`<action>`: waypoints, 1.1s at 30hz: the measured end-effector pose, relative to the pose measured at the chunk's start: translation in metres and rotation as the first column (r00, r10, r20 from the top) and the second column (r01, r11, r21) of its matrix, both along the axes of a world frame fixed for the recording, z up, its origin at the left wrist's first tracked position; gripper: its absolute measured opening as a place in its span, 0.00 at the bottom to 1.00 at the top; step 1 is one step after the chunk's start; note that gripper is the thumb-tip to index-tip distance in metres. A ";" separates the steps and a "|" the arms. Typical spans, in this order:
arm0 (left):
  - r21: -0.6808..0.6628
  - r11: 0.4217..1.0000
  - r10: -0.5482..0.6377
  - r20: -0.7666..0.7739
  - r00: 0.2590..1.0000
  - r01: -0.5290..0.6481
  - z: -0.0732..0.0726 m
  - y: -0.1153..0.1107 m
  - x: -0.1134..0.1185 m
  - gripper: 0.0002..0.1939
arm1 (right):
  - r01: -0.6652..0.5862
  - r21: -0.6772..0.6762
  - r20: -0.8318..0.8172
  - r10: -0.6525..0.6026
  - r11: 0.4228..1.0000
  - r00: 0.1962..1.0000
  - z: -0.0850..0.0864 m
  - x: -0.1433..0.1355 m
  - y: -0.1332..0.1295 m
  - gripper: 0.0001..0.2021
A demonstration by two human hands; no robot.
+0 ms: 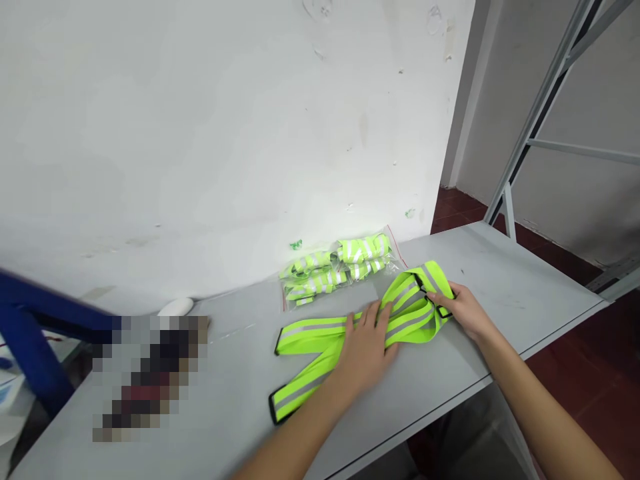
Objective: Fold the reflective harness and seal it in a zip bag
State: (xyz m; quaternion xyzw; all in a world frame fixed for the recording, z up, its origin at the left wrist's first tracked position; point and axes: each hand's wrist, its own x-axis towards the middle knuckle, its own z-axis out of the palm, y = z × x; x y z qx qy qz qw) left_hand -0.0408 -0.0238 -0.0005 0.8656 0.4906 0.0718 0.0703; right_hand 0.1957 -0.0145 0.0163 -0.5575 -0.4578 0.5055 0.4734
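Observation:
A neon yellow-green strap bundle (310, 327) with grey reflective stripes lies on the grey table (230, 400), black buckles at its left ends and near its right end. My left hand (367, 340) rests flat across the middle of the straps, fingers spread. At the right end, my right hand (463, 310) grips the looped straps beside a black buckle, fingers closed round the fabric. Behind them, clear bags of folded neon straps (363, 250) lie against the wall.
A white wall (225, 133) rises along the table's back. At the left are a pixelated object (155, 380), a white rounded item (176, 307) and a blue metal frame (40, 353). A grey metal frame (540, 100) stands at the right.

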 end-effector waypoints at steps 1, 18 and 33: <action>0.026 0.999 0.028 0.005 1.000 -0.028 0.000 0.003 -0.004 0.31 | 0.009 0.009 -0.053 -0.009 1.000 0.999 0.001 0.003 -0.001 0.21; 0.055 0.997 0.076 -0.392 0.917 -0.059 0.030 0.002 -0.080 0.29 | 0.132 0.086 0.702 -0.155 0.987 0.695 -0.013 -0.012 -0.002 0.16; 0.052 0.999 -0.008 0.196 0.981 -0.002 0.024 -0.017 0.046 0.24 | -0.123 -0.109 -0.137 0.108 0.986 0.985 0.016 -0.036 -0.010 0.24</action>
